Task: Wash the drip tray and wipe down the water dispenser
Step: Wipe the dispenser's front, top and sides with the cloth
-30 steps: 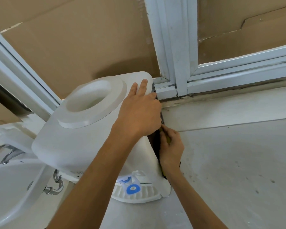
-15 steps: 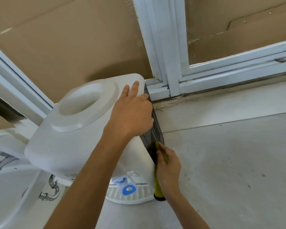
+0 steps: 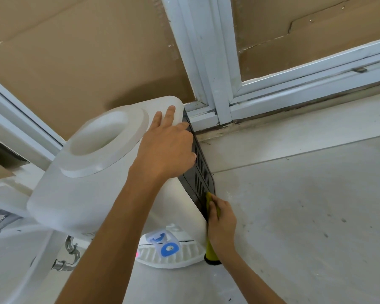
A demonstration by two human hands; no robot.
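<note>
A white water dispenser stands below me, its round bottle socket facing up. My left hand rests on its top right corner, two fingers straight on the lid and the others over the edge. Its black vented side panel faces right. My right hand grips a yellow-green sponge and presses it against the lower part of that panel. At the dispenser's foot sits the white ribbed drip tray, under a blue tap lever.
A white sink with a chrome drain pipe is at the lower left, close to the dispenser. A white window frame backed with brown cardboard runs behind. The pale, speckled surface spreads to the right.
My right hand has slid down the black panel with the sponge, whose lower end now shows below the hand. My left hand has stayed on the top corner.
</note>
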